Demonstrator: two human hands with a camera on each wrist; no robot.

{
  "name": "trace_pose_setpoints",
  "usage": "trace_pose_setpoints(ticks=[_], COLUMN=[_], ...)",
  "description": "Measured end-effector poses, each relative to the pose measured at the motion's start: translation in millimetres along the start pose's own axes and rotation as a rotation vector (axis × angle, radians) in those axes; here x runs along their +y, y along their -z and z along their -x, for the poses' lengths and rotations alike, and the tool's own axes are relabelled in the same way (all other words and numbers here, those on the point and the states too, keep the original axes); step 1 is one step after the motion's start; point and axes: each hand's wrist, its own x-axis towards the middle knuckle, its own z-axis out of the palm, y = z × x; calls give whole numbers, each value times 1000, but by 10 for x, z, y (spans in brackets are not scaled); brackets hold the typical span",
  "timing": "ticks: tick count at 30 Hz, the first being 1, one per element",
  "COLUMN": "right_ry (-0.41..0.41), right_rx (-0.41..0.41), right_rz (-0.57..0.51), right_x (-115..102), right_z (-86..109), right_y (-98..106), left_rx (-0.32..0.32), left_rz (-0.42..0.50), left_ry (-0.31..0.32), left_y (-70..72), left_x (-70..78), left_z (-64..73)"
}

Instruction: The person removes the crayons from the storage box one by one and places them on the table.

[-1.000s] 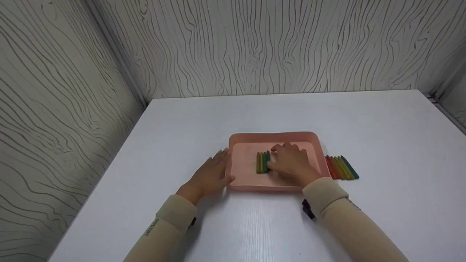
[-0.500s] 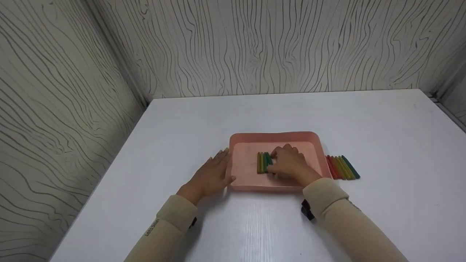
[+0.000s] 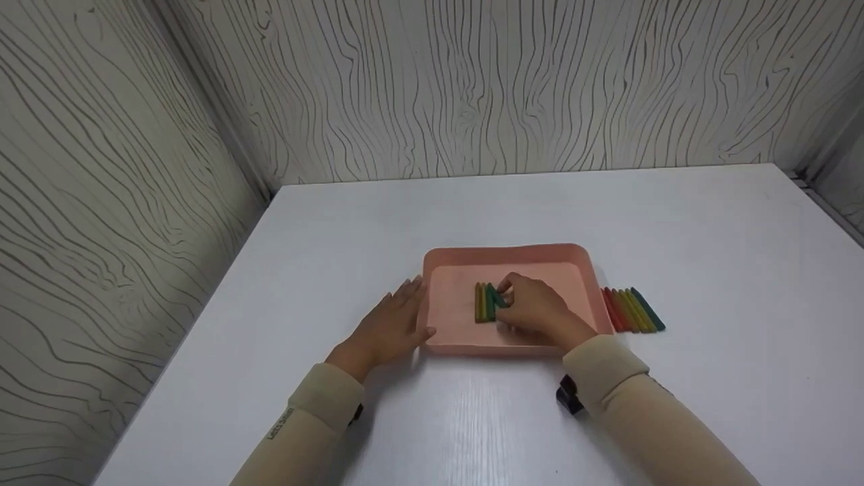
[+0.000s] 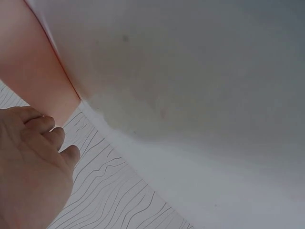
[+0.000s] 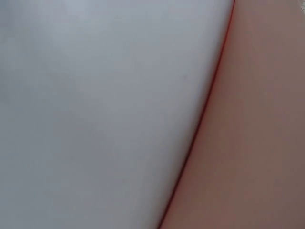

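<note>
In the head view a pink tray [image 3: 466, 255] lies on the white table. Inside it, several crayons [image 3: 483, 304] in olive, yellow and green lie side by side. My right hand [image 3: 536, 307] reaches into the tray from the right and pinches a dark green crayon [image 3: 499, 298], tilted against the right side of that row. My left hand [image 3: 388, 329] lies along the tray's left side, fingers extended against its wall. The left wrist view shows the left hand [image 4: 35, 162] beside the tray wall [image 4: 40, 71]. In the right wrist view only the tray's outer wall [image 5: 248, 129] and table appear.
Just right of the tray, several more crayons [image 3: 633, 310], red through yellow to dark green, lie in a row on the white table [image 3: 378, 216]. Wood-patterned panels [image 3: 472, 88] stand behind and to the left of the table.
The dark green crayon, upright along the row a second ago, now leans with its top to the left. My right fingers have drawn closer together around it. My left hand stays put.
</note>
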Motion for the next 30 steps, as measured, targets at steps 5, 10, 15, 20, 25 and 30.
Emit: trace_pose_setpoints(ticks=[5, 10, 15, 20, 25, 30], right_ry=[4, 36, 30, 13, 53, 138], right_rx=[-12, -1, -1, -12, 22, 72], right_rz=[-58, -107, -208, -287, -223, -180], right_x=[24, 36, 25, 11, 21, 63], right_z=[7, 34, 82, 116, 117, 128], right_y=[6, 31, 79, 154, 291, 465], left_rx=[-1, 4, 8, 3, 1, 1], left_rz=[5, 3, 19, 26, 11, -9], left_ry=[-2, -13, -21, -19, -17, -19], left_y=[2, -5, 2, 0, -8, -15], left_x=[-4, -24, -21, -6, -8, -25], left_z=[8, 18, 22, 25, 24, 6])
